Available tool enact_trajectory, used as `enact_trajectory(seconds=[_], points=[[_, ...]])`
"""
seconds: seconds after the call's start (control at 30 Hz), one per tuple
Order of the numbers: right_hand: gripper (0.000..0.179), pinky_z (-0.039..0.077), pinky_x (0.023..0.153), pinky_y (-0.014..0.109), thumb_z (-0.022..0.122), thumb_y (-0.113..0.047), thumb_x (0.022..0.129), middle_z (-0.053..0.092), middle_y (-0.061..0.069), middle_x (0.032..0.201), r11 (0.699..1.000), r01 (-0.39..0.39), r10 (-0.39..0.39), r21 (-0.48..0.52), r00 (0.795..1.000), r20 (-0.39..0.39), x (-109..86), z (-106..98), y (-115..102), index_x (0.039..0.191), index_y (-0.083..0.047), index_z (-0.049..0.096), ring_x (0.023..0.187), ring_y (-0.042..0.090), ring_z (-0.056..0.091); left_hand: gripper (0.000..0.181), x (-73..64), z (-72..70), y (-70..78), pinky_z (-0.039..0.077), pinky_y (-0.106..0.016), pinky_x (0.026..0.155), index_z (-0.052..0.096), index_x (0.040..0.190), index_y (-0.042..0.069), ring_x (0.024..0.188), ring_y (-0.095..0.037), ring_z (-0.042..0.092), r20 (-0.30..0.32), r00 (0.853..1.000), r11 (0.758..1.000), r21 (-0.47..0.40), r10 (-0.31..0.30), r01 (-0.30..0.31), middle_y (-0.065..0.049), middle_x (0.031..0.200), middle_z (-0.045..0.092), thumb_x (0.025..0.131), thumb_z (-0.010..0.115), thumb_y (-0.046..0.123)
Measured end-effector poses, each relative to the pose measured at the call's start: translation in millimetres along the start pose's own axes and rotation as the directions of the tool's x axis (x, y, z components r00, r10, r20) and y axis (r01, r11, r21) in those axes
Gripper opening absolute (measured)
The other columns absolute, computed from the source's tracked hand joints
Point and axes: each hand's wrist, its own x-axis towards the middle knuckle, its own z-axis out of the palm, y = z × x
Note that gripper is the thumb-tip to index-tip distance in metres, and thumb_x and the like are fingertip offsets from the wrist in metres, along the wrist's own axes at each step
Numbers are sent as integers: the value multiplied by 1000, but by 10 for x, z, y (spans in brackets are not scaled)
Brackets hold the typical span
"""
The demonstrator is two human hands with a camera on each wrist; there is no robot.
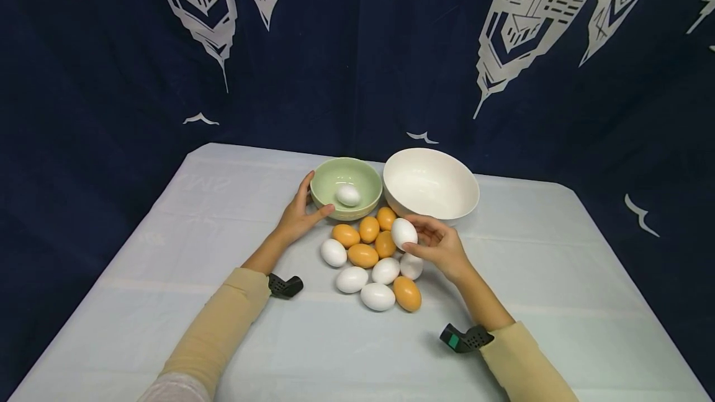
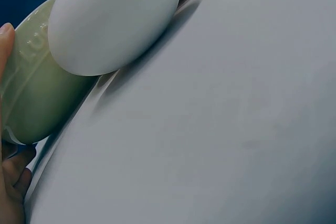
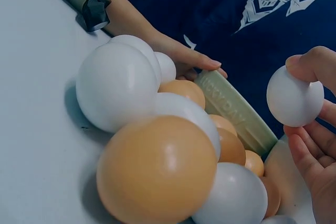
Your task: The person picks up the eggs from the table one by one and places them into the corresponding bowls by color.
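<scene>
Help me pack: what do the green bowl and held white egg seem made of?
Green bowl: likely glazed ceramic, given glossy highlights and raised lettering; plastic possible. Held white egg: smooth, near-matte, without sharp glare; shell or plastic, I can't tell.

At the far side of a white-covered rectangular table [image 1: 313, 358], a small round green bowl [image 1: 346, 171] stands left of a large round white bowl [image 1: 430, 182]. One oval white egg [image 1: 349, 195] lies in the small bowl. Oval white and orange eggs [image 1: 363, 255] lie clustered before both bowls. A dark-blue printed cloth [image 1: 335, 79] hangs behind.
</scene>
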Motion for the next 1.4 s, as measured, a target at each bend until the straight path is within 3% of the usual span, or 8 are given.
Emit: enact_trajectory(seconds=[0.27, 0.73, 1.0, 1.4], points=[[54, 52, 84, 23, 71, 16, 77, 64, 2, 111, 999, -16, 16, 36, 1000, 1, 123, 90, -53, 126, 19, 50, 97, 13, 61, 92, 3, -7, -6, 27, -53, 111, 9, 158, 21, 129, -36, 46, -2, 1000, 1000, 11, -6, 6, -15, 156, 27, 90, 70, 34], [50, 50, 90, 26, 69, 17, 78, 63, 4, 112, 1000, 19, -20, 16, 1000, 13, 429, 274, -97, 125, 17, 53, 101, 15, 60, 94, 1, -25, 20, 27, -51, 112, 8, 158, 22, 131, -36, 44, 5, 1000, 1000, 1, -9, 9, -15, 156, 26, 89, 71, 38], [51, 50, 88, 25, 72, 11, 79, 62, 7, 113, 999, -36, 36, 16, 999, -2, 589, 402, -126, 127, 12, 54, 100, 16, 60, 94, -6, -27, 6, 27, -52, 111, 8, 158, 23, 131, -36, 44, 4, 1000, 1000, 3, -6, 6, -15, 156, 27, 89, 70, 39], [49, 50, 91, 27, 71, 13, 80, 61, 16, 117, 998, -53, 53, 16, 999, 3, 815, 560, -108, 126, 13, 55, 101, 16, 61, 92, -5, -27, 16, 27, -51, 111, 9, 158, 22, 130, -36, 45, 5, 1000, 1000, -6, -9, 9, -14, 155, 28, 90, 71, 33]])
